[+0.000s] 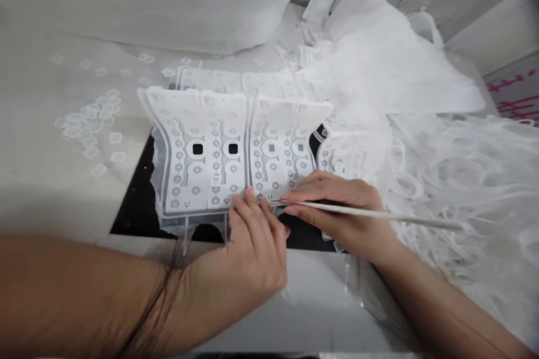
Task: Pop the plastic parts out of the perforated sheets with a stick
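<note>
A white, translucent molded rubber sheet with rows of round bumps and square holes lies before me, its near edge towards my body. The fingers of my left hand are bent over that near edge and hold it; the thumb is mostly hidden. My right hand is closed in a pinch around slim pale tweezers. Their thin tip touches the sheet's near edge, just right of my left fingertips, at a small slot. Beneath the sheet is a black board with a ragged clear film partly over it.
Small clear square pieces are scattered and heaped on the table at left. Another molded sheet is at right. A pile of translucent rubber rings and scraps fills the right side. White plastic bags stand behind.
</note>
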A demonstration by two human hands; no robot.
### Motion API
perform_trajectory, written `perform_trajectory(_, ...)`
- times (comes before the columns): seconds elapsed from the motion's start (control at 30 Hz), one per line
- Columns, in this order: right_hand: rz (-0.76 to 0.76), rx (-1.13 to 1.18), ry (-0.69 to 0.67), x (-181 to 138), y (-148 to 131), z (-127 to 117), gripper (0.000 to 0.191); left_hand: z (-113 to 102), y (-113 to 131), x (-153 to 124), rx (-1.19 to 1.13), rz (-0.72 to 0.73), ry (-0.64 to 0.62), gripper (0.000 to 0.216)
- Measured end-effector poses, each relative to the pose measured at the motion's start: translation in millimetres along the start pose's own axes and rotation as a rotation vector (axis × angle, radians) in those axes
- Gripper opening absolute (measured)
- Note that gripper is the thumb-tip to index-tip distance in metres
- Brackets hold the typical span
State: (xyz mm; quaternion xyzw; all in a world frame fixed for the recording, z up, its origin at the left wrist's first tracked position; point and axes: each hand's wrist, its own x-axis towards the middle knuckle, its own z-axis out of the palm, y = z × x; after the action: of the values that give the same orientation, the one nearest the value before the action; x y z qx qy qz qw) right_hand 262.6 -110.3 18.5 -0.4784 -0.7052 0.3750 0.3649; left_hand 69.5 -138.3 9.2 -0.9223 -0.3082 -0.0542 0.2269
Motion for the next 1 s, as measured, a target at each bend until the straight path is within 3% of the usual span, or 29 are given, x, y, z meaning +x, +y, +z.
perform_trajectory(0.3,-0.172,-0.112,-0.022,0,-6,4,0.021,3,8,-3,-0.161,-0.092,-0.032,0.036)
perform_trajectory(0.57,-0.242,-0.298,0.026,-6,-12,17,0.027,3,0,-5,-0.171,-0.016,-0.044,0.038)
perform_trajectory(0.83,-0.385,-0.507,-0.163,-7,-6,8,0.028,-4,3,3,0.054,0.047,-0.043,0.029)
perform_trajectory(1.0,-0.397,-0.508,-0.166,-7,-11,8,0.026,-1,4,0,0.053,0.027,-0.057,0.033)
